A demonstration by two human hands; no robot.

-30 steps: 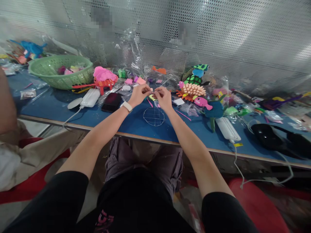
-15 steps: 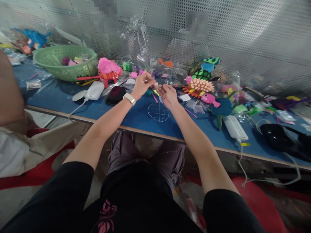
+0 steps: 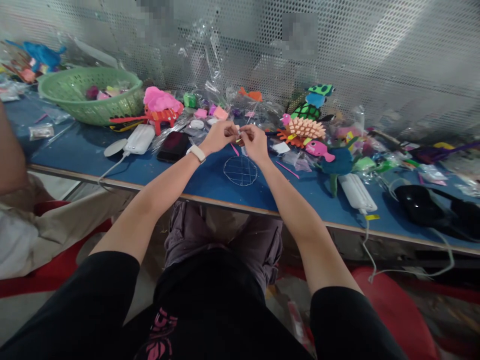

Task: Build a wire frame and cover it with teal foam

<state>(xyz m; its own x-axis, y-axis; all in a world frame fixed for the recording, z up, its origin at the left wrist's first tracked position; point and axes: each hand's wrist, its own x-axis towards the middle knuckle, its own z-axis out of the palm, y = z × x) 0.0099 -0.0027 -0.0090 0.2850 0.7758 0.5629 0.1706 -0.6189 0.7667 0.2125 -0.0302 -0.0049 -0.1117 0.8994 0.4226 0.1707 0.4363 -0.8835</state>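
Note:
Above the blue table (image 3: 204, 182), my left hand (image 3: 221, 136) and my right hand (image 3: 256, 142) meet fingertip to fingertip, both pinched closed. A small pale pink lump (image 3: 237, 128), perhaps modelling clay, peeks out at the left fingertips. What the right fingers pinch is mostly hidden and too small to name. Just below lies a round wire grid (image 3: 240, 171), flat on the table and touched by neither hand. A thin pink stick (image 3: 234, 149) rests near the fingertips, and another pink stick (image 3: 288, 170) lies to the right of my wrist.
On the left are a green basket (image 3: 92, 105), a white power bank (image 3: 139, 139) and a dark phone (image 3: 173, 146). Clay animals, including a spiky peach one (image 3: 306, 128) and a pink fish (image 3: 318, 149), crowd the right. A second power bank (image 3: 357, 193) sits near the edge. Someone's arm (image 3: 11, 145) shows far left.
My hands have drawn closer together, and the right fingers have curled inward against the left fingertips. The pale pink lump shows less. The whole view has shifted slightly.

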